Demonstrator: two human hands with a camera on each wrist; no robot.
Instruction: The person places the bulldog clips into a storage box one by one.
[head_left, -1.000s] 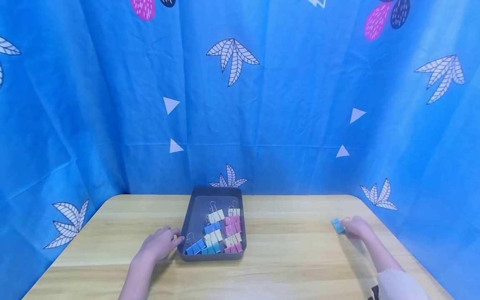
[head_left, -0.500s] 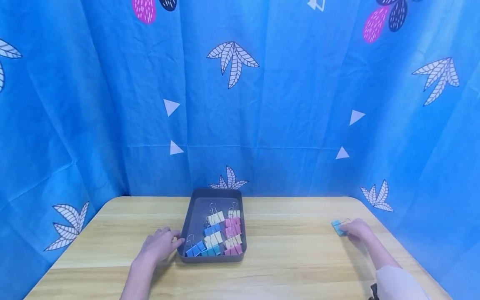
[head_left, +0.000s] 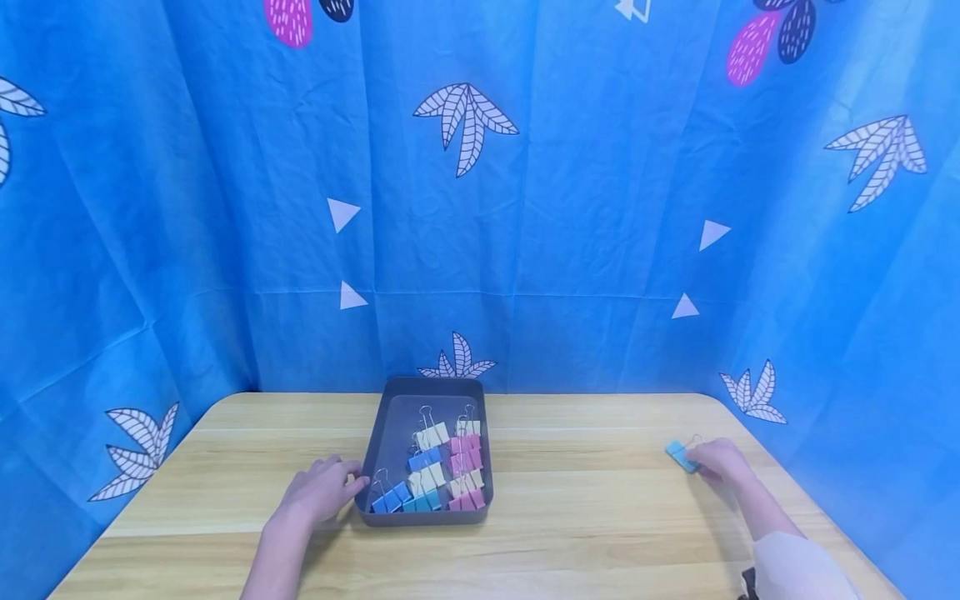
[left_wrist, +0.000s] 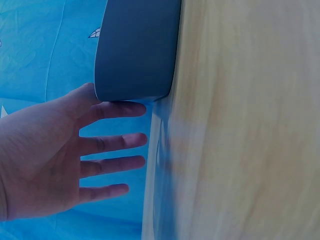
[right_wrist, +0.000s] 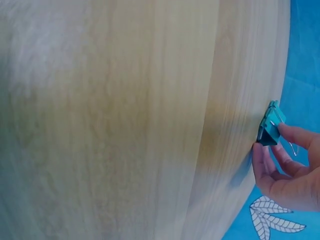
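On the right of the table, my right hand (head_left: 720, 460) pinches a teal binder clip (head_left: 680, 456) between thumb and fingers. The right wrist view shows the clip (right_wrist: 270, 123) tilted close over the wood, its wire handle reaching past the thumb. A dark grey tray (head_left: 384, 433) stands left of centre. My left hand (head_left: 321, 490) holds its near left side, thumb at the rim and index finger along the outer wall; the other fingers are spread straight in the left wrist view. Inside the tray lie binder clips in overlapping rows: pink ones (head_left: 466, 460), cream ones (head_left: 427, 477), blue ones (head_left: 388, 498) and a teal one (head_left: 422, 500).
The light wooden table (head_left: 585, 517) has rounded far corners. A blue curtain (head_left: 600, 167) with leaf prints hangs behind it and along both sides. The tray's far left part shows bare floor.
The teal clip in my right hand has shifted slightly to the right and turned a little. My left hand and the tray stay together; the head view has tilted slightly up.
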